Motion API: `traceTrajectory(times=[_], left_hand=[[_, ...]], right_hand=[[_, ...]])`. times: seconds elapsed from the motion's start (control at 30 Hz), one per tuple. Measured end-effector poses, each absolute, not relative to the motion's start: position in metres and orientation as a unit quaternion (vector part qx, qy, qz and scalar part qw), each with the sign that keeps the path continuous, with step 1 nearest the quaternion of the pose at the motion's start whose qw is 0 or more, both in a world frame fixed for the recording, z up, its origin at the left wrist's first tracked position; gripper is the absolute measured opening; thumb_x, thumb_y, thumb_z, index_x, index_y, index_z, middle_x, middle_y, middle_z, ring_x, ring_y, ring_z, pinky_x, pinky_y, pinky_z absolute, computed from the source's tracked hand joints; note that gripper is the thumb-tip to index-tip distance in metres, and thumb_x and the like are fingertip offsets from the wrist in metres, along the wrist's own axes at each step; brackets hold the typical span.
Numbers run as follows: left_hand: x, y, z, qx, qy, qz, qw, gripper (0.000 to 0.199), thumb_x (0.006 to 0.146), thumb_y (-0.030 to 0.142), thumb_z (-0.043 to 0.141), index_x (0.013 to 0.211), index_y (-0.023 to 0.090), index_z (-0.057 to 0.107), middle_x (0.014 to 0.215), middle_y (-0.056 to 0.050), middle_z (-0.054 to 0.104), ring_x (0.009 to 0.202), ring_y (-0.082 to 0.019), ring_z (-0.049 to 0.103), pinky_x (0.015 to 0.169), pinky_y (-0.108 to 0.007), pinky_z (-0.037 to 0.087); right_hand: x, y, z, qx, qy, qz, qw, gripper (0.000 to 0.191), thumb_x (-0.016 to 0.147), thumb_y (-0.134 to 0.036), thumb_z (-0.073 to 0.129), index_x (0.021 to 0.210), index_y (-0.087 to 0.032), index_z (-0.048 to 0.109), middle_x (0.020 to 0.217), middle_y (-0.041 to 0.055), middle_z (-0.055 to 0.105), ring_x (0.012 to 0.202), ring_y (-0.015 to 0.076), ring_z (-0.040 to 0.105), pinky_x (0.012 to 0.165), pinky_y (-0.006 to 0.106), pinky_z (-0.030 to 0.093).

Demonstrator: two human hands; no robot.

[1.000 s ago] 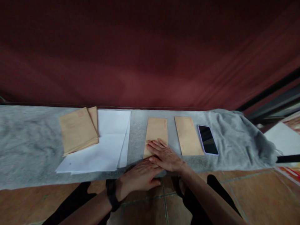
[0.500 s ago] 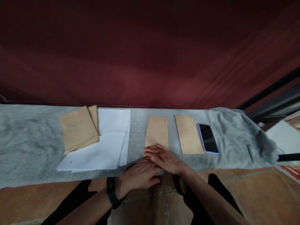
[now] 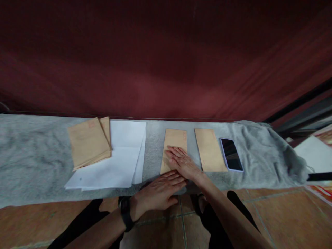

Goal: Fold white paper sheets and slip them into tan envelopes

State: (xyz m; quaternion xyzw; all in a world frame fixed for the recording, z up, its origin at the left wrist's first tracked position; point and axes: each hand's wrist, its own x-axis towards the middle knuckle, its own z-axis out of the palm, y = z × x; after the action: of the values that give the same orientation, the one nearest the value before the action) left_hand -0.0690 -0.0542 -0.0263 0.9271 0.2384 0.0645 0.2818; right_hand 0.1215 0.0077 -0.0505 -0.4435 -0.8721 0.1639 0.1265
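Observation:
A brown paper envelope [image 3: 175,136] with small red print lies lengthwise in front of me on the grey cloth. My right hand [image 3: 183,164] rests flat on its middle, fingers stretched out and pointing up to the left. At the envelope's near end is my left hand [image 3: 163,190], palm down with the fingers extended and the thumb apart. Its fingertips reach the envelope's lower edge, close under the right wrist. Neither hand grasps anything. To the right lies a second brown envelope [image 3: 210,150].
A phone [image 3: 231,154] in a pale purple case lies right of the second envelope. On the left, several brown envelopes [image 3: 88,143] overlap white paper sheets [image 3: 121,166]. Grey cloth [image 3: 33,155] covers the narrow surface, with a dark red wall [image 3: 166,69] behind.
My right hand has slid up the envelope, away from me, and off the left hand's fingers. The left fingers have moved slightly right along the near edge.

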Motion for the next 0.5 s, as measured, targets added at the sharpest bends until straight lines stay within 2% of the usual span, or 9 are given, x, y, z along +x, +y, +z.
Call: traceTrajectory(times=[0.13,0.27,0.37,0.5], left_hand=[[-0.069,-0.055,-0.028,0.932,0.233,0.056,0.271,0.075,0.089,0.034,0.069,0.155,0.024,0.037,0.164,-0.006,0.036,0.153,-0.022,0.03,0.128,-0.043,0.024],[-0.069,-0.055,-0.027,0.937,0.226,0.048,0.263,0.078,0.088,0.032,0.07,0.157,0.023,0.033,0.167,-0.006,0.029,0.156,-0.021,0.023,0.128,-0.042,0.022],[-0.07,-0.054,-0.027,0.94,0.221,0.043,0.258,0.079,0.09,0.036,0.069,0.158,0.025,0.029,0.168,-0.005,0.026,0.156,-0.02,0.021,0.129,-0.041,0.02],[-0.07,-0.054,-0.024,0.941,0.231,0.023,0.246,0.081,0.095,0.044,0.063,0.161,0.025,0.02,0.17,-0.005,0.021,0.157,-0.02,0.017,0.129,-0.041,0.018]], right_hand=[[0.122,0.016,-0.055,-0.48,-0.858,0.137,0.123,0.051,0.11,-0.042,0.025,0.156,-0.027,0.039,0.166,0.0008,0.031,0.154,0.0172,0.027,0.129,0.044,0.024],[0.122,0.023,-0.058,-0.509,-0.844,0.11,0.126,0.056,0.109,-0.043,0.026,0.159,-0.02,0.033,0.167,0.0052,0.029,0.155,0.0192,0.025,0.129,0.044,0.021],[0.121,0.025,-0.061,-0.532,-0.831,0.088,0.136,0.06,0.108,-0.043,0.029,0.16,-0.014,0.03,0.166,0.0095,0.029,0.155,0.0211,0.025,0.129,0.044,0.022],[0.122,0.028,-0.065,-0.568,-0.808,0.063,0.144,0.061,0.108,-0.042,0.028,0.161,-0.012,0.028,0.166,0.0117,0.029,0.155,0.0233,0.025,0.127,0.046,0.023]])
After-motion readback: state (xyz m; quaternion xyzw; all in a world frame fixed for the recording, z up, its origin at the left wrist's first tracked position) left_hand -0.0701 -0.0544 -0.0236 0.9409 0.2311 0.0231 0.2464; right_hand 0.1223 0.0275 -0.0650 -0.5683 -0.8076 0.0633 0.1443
